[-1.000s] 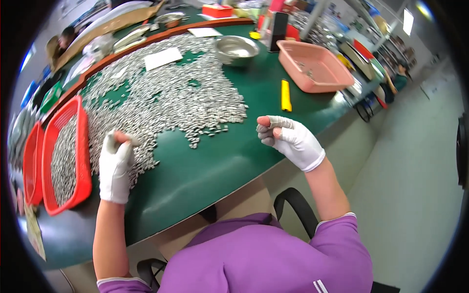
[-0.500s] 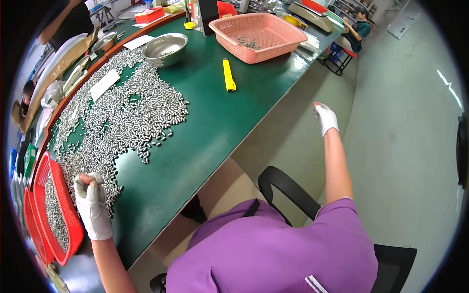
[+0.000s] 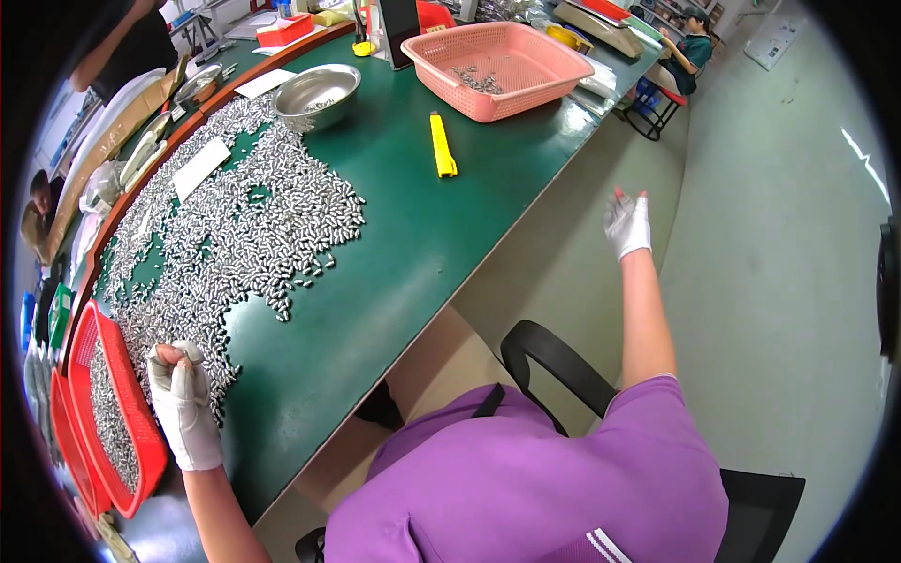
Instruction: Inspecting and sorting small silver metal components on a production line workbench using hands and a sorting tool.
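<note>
A green desk (image 3: 394, 253) is carrying a broad spread of small metal pieces (image 3: 282, 225) beside a worker in purple (image 3: 526, 469). At far right, a pink basket (image 3: 474, 110) is holding a few; at left, a red basket (image 3: 137, 413) is bearing a heavy load. A steel bowl (image 3: 330, 116) beyond is containing a few more. The worker's gloved left hand (image 3: 188, 413) is hovering just beside the red basket, its fingers (image 3: 173, 354) curling and pressing together; whether they are pinching a piece, one cannot tell. The gloved right hand (image 3: 628, 228) is hanging past the desk's edge above the floor (image 3: 751, 281), its two bare fingertips (image 3: 618, 194) standing apart. A yellow utility knife (image 3: 442, 145) is lying near the bowl. The metal pieces are lying just beside and beyond the left fingers, well apart from the right.
</note>
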A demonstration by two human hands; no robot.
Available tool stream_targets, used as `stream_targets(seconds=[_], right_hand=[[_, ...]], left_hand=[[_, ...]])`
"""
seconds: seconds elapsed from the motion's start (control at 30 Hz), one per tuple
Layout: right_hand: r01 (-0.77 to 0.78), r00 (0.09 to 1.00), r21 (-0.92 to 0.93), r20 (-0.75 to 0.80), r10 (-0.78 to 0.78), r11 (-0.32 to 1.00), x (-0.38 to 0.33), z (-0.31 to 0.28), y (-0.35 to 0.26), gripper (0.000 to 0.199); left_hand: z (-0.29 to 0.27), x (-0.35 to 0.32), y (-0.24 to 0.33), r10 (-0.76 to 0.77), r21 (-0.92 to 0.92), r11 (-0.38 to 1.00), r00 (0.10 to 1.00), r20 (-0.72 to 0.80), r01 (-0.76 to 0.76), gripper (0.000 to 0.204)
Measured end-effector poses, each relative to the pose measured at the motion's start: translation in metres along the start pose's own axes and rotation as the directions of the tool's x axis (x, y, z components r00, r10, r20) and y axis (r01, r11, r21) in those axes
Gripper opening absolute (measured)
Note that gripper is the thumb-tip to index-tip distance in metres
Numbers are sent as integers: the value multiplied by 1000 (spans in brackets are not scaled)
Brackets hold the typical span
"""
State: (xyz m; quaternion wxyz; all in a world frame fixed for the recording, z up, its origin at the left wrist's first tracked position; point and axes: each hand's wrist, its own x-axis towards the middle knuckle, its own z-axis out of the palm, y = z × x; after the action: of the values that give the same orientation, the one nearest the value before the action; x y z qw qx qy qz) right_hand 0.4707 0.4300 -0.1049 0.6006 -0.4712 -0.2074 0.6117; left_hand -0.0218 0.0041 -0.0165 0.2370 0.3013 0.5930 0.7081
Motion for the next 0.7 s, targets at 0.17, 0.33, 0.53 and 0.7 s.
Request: stream_targets(seconds=[0.17, 0.33, 0.53, 0.7], right_hand=[[130, 881, 10, 457, -120, 991, -9, 36, -12, 28], [665, 689, -340, 623, -371, 665, -137, 143, -14, 17], [938, -198, 287, 902, 384, -192, -341, 226, -21, 25], [905, -297, 391, 864, 407, -170, -386, 237, 14, 24]], left_hand=[[14, -4, 8, -2, -3, 1000, 1000, 3, 2, 15], [15, -5, 10, 5, 150, 989, 999, -47, 2, 10], [11, 4, 5, 68, 60, 996, 993, -92, -63, 9], [-19, 10, -10, 57, 76, 996, 971, -231, -40, 19]])
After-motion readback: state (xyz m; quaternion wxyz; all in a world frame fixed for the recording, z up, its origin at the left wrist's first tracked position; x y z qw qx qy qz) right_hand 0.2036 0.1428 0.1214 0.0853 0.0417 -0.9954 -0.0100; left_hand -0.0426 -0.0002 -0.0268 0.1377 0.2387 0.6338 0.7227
